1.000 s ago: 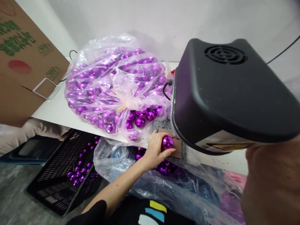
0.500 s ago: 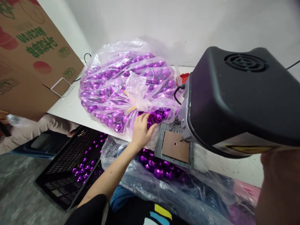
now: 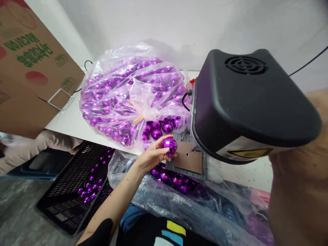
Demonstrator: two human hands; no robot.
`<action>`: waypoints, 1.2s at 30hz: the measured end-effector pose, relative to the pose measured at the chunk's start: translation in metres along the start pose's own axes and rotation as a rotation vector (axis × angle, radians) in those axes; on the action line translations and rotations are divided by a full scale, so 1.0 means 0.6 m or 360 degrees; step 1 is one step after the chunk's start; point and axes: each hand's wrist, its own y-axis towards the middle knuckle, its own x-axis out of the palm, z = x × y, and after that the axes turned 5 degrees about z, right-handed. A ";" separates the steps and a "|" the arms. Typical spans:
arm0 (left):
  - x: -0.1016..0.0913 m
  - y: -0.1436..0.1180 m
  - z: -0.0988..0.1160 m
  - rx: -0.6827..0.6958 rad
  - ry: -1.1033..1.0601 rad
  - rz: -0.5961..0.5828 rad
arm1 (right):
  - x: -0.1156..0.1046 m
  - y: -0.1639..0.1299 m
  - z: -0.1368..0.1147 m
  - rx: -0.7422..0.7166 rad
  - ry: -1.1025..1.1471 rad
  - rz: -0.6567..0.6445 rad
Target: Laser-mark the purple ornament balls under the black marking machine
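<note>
My left hand (image 3: 153, 153) is closed on a shiny purple mirror-ball ornament (image 3: 169, 146), held between thumb and fingers just over the left edge of a brown square plate (image 3: 188, 158). Behind it, a large clear plastic bag (image 3: 133, 99) bulges with the same purple balls, and several show at its torn or open front. My right arm (image 3: 294, 191) rises at the right edge beside a black machine housing (image 3: 253, 102); the machine hides the fingers of that hand. More purple balls (image 3: 176, 179) lie in plastic on my lap, below the plate.
A black crate (image 3: 64, 191) with some purple balls stands on the floor at the left. A printed cardboard box (image 3: 33, 75) leans over the table's left end. Another person's leg (image 3: 43, 147) shows under it. A cable (image 3: 309, 61) runs along the wall.
My left hand has come out of the bag's front with a purple ball and moved toward the plate. The view has shifted slightly to the right.
</note>
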 end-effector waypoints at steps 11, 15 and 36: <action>0.007 0.011 -0.062 0.0060 0.0117 0.0173 | 0.004 0.004 -0.016 0.0018 0.0141 -0.0050; 0.017 0.011 -0.079 0.0465 0.0647 0.0410 | 0.009 0.007 -0.015 -0.0014 0.0163 0.0003; 0.049 0.069 -0.118 0.0927 0.1772 0.0118 | 0.005 0.003 -0.006 -0.0051 0.0195 -0.0089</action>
